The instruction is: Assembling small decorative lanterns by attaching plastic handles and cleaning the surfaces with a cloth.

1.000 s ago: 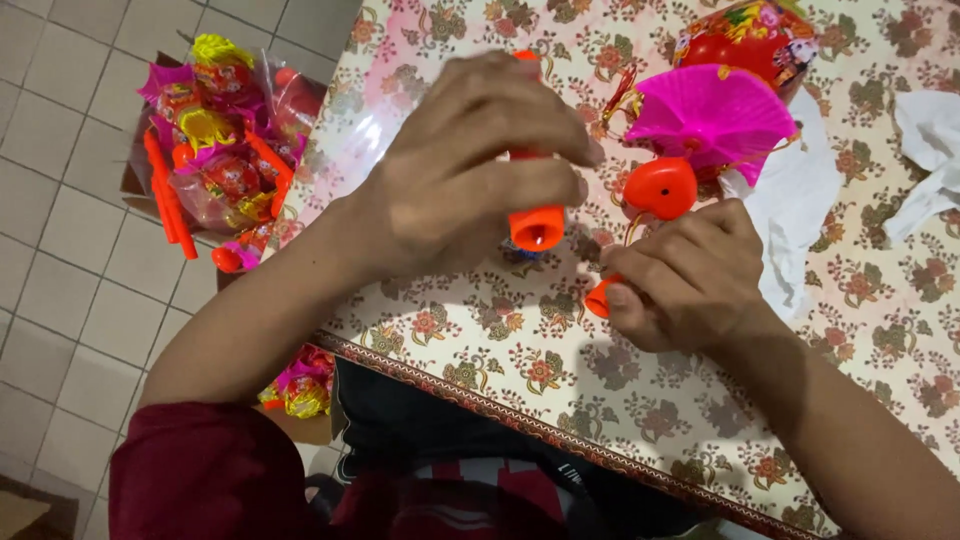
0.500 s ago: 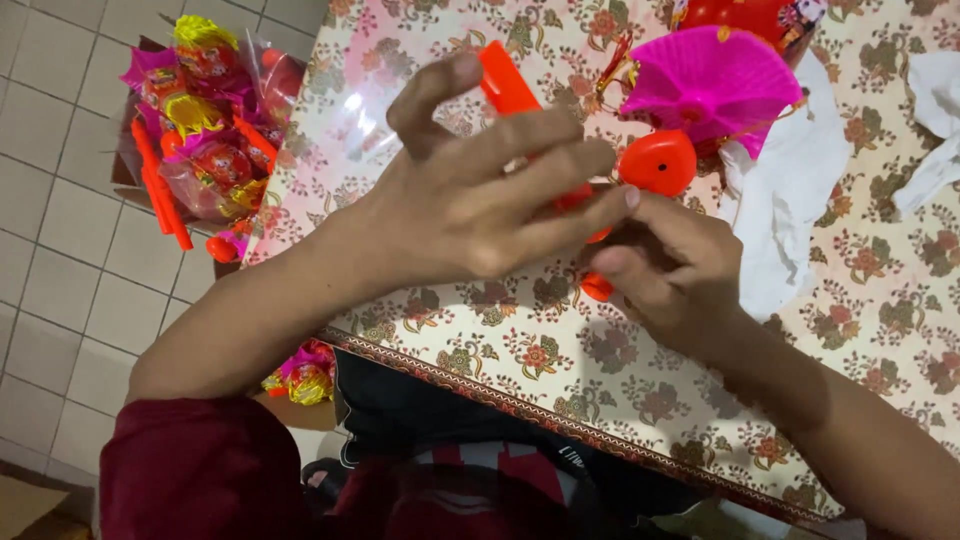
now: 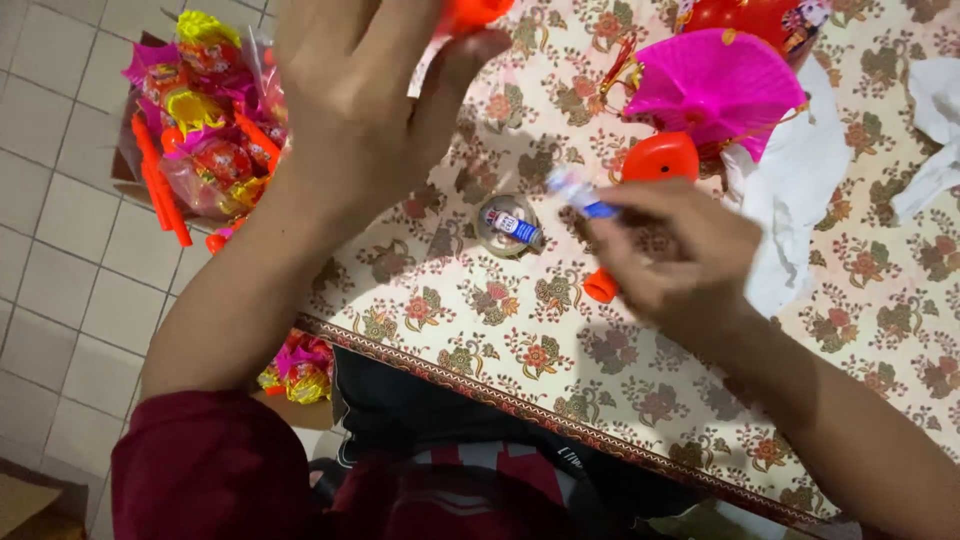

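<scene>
My left hand (image 3: pixel 360 110) is raised above the table and grips an orange plastic piece (image 3: pixel 470 14) at the top edge; most of it is out of view. My right hand (image 3: pixel 680 260) pinches a small blurred white and blue object (image 3: pixel 578 192), perhaps a battery. Just left of it a small round clear case (image 3: pixel 506 226) with a blue and red item inside lies on the flowered tablecloth (image 3: pixel 520 350). A small orange cap (image 3: pixel 600 288) rests under my right hand. An orange rounded part (image 3: pixel 662 158) sits beside a pink pleated paper fan (image 3: pixel 715 88).
White tissue or cloth (image 3: pixel 800 200) lies right of the fan, with more white cloth (image 3: pixel 935 120) at the far right. A cardboard box of wrapped colourful lanterns and orange sticks (image 3: pixel 190 130) stands on the tiled floor at left. Another wrapped lantern (image 3: pixel 295 368) lies below the table edge.
My left hand has lifted up and away with the orange piece, uncovering the round case. My right hand now pinches the white and blue object instead of working against the orange piece.
</scene>
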